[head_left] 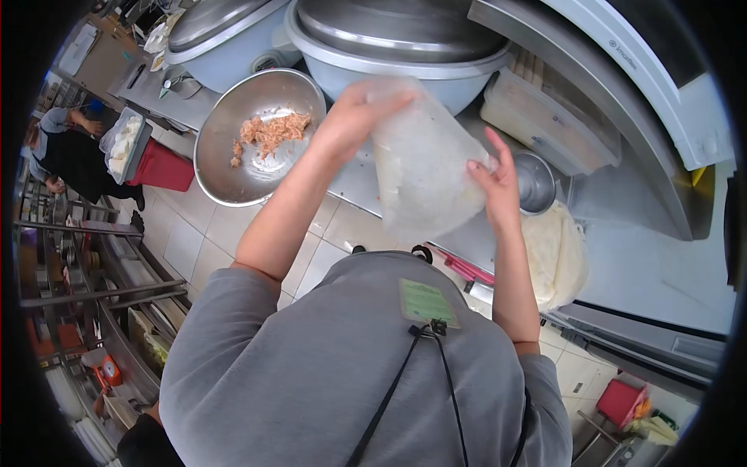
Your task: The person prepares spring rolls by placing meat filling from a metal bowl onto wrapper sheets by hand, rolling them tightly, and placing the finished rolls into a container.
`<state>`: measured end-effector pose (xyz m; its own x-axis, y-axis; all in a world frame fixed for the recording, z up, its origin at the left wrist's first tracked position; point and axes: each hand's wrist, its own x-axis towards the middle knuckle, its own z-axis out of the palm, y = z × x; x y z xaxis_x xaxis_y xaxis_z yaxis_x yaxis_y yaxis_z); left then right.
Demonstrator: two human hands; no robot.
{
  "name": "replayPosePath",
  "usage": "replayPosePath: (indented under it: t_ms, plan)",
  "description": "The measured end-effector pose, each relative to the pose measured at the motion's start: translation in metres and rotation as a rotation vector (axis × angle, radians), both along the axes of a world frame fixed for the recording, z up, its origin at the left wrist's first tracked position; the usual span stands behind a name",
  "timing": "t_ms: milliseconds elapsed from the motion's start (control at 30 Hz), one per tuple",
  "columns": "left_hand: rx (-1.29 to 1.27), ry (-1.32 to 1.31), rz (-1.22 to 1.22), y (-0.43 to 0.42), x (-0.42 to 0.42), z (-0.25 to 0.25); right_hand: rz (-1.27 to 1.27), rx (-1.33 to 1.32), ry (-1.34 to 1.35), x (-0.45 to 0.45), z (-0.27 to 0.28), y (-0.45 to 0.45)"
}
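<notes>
A translucent, whitish plastic bag (428, 171) hangs in front of me over the edge of the steel counter. My left hand (354, 117) grips its upper left part, and the plastic partly covers the fingers, which are slightly blurred. At the bag's right edge, my right hand (498, 183) pinches it with the thumb while the index finger points up. Left of the bag, a large steel bowl (214, 167) holds a lump of orange-pink minced filling (272, 134). Behind my right forearm lies a pale, bulky mass in plastic wrapping (554, 257).
Two large light-blue tubs with steel lids, one a nearer tub (397, 66), stand at the back. A small metal bowl (533, 183) and a clear plastic box (548, 121) are on the right. Far left, another person (66, 148) stands near a red bin (165, 165). Metal shelving (101, 294) lines the left.
</notes>
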<state>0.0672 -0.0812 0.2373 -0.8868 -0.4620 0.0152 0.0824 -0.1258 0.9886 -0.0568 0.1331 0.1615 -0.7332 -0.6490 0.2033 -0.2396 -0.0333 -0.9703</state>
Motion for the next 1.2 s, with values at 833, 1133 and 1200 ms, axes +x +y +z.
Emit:
replayPosePath:
  t_ms: [833, 1133, 1200]
  plan:
    - [-1.166, -0.292, -0.130, 0.060, 0.007, -0.212, 0.369, 0.754, 0.703, -0.044, -0.136, -0.006]
    - [-1.202, -0.252, -0.064, 0.038, -0.025, -0.218, 0.045, 0.911, 0.655, -0.049, -0.116, -0.008]
    - [-1.195, -0.285, -0.038, 0.035, -0.022, -0.220, 0.021, 0.870, 0.762, -0.043, -0.127, 0.003]
